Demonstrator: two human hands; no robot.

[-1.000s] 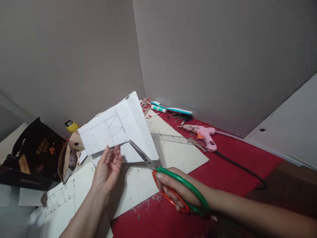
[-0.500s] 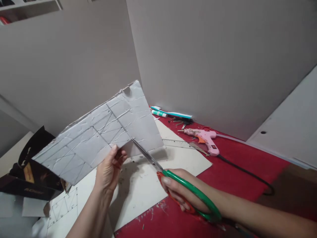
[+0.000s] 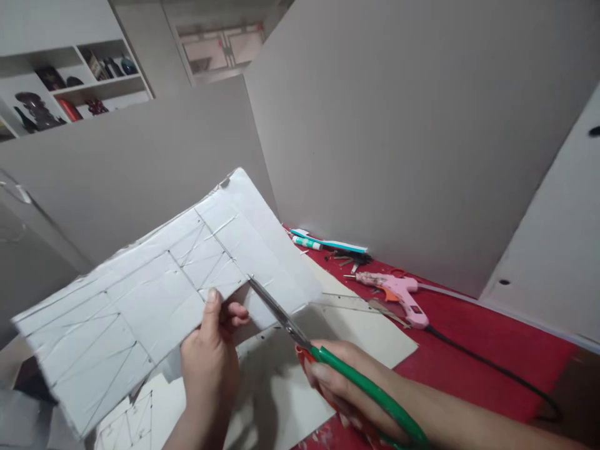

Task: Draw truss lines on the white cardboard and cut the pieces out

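My left hand (image 3: 212, 356) pinches the lower edge of a white cardboard sheet (image 3: 140, 300) marked with pencil lines and holds it tilted up in the air. My right hand (image 3: 344, 384) grips green and orange scissors (image 3: 323, 356) by the handles. The scissor blades point up and left, and their tip touches the sheet's lower edge just right of my left thumb.
A pink glue gun (image 3: 398, 290) with a black cord lies on the red table (image 3: 469, 344). A glue stick (image 3: 307, 242) and a clear ruler (image 3: 356, 303) lie near the grey wall. More white sheets (image 3: 281, 381) lie flat under my hands. Shelves (image 3: 70, 87) stand far left.
My left hand has lifted the white sheet off the table and tilted it up. The scissors have followed it to the sheet's edge. The camera has tipped upward.
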